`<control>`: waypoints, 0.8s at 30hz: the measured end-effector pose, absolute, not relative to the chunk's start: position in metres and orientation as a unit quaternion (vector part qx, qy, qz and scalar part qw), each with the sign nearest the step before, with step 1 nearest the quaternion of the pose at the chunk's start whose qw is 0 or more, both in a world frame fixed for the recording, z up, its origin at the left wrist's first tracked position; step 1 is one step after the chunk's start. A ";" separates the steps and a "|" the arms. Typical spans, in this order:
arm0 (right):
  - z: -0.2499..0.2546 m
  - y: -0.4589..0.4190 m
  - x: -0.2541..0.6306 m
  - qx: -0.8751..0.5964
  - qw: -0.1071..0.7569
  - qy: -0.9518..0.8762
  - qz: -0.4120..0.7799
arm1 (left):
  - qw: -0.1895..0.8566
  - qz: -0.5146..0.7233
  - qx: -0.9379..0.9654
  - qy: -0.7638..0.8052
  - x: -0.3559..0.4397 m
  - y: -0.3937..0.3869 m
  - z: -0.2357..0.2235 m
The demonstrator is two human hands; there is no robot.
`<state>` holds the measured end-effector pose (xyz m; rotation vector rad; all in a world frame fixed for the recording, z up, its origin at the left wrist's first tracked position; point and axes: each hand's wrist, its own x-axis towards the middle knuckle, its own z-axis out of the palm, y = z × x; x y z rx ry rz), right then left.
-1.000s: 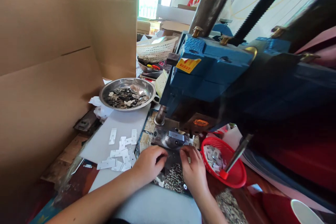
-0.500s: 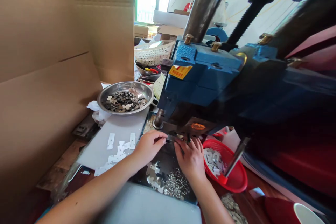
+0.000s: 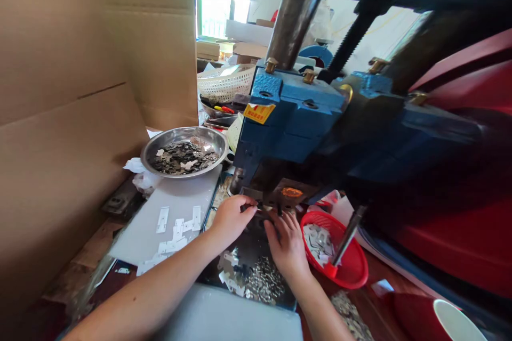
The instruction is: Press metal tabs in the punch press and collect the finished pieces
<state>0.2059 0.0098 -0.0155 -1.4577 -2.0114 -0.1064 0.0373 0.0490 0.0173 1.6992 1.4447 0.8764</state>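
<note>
My left hand (image 3: pixel 235 218) pinches thumb and forefinger together at the lower die of a blue press (image 3: pixel 296 112). A thin sliver of a small metal plate (image 3: pixel 259 209) shows at its fingertips; most of it is hidden. To the right, my right hand (image 3: pixel 287 242) rests with fingers stretched toward the die, thumb apart; the fingertips are partly in shadow under the press head. On the dark press bed below the hands lie flat metal pieces (image 3: pixel 231 272) and a heap of tiny shiny parts (image 3: pixel 264 281).
White rectangular plates (image 3: pixel 173 246) lie on a grey board (image 3: pixel 136 234) at left. Behind them stands a steel bowl (image 3: pixel 146 162) of metal pieces. A red basket (image 3: pixel 358 272) holding white plates sits at right, beside a metal rod (image 3: pixel 349 237). Tall cardboard (image 3: pixel 156 53) walls the left side.
The view has shifted slightly, so the press and basket appear further left. My left fingertips have moved a little on the small metal plate at the die; my right hand stays beside it.
</note>
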 end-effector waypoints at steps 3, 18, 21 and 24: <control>-0.022 0.011 0.209 -0.547 0.352 -0.758 -0.047 | 0.343 0.337 0.670 0.565 0.042 0.050 0.017; -0.012 0.007 0.205 -0.555 0.256 -0.785 -0.099 | 0.284 0.334 0.698 0.566 0.042 0.056 0.004; -0.008 0.007 0.201 -0.567 0.243 -0.780 -0.105 | 0.282 0.319 0.708 0.564 0.042 0.059 0.004; -0.003 0.007 0.198 -0.577 0.237 -0.774 -0.112 | 0.281 0.314 0.713 0.561 0.042 0.061 0.002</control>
